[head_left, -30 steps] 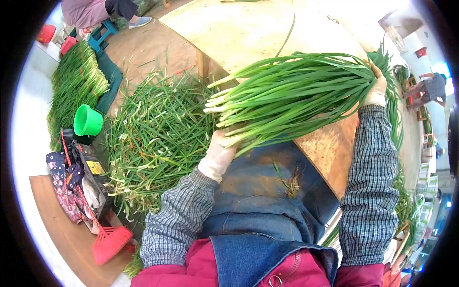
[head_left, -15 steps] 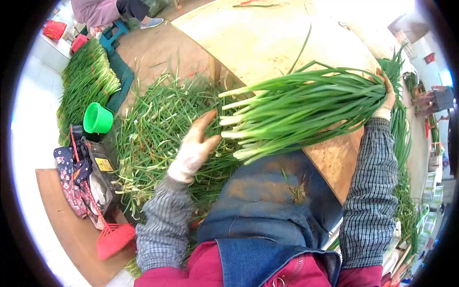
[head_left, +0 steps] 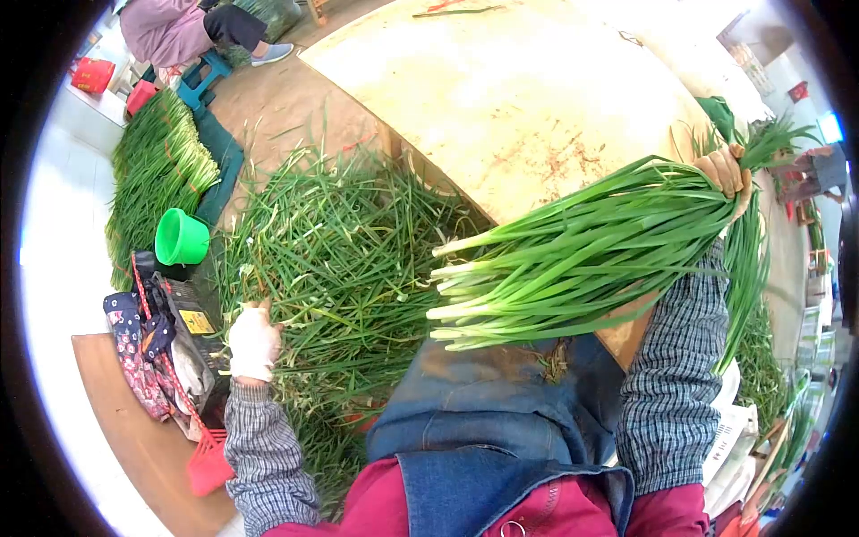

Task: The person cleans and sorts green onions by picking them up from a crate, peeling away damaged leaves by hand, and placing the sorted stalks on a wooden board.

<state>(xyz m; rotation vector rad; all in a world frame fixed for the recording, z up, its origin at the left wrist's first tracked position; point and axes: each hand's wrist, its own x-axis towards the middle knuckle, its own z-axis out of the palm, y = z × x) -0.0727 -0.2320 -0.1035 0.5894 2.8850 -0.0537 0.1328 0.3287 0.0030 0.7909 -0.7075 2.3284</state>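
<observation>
Bunch of green leafy stalks [head_left: 582,259] is held near its leaf end at right of frame by right hand [head_left: 727,174], fingers wrapped round it; pale stem ends are pointed toward centre. Left hand [head_left: 255,342] is placed at left edge of loose leaf pile [head_left: 349,251], centre-left; finger closure can't be told. Tabletop [head_left: 483,98] is seen upper centre.

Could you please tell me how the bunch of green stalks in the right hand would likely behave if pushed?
The bunch would probably flex, since its long, thin leaves curve. Its pale ends would likely splay further, since they fan apart, with the right hand gripping only near the leafy tips.
</observation>
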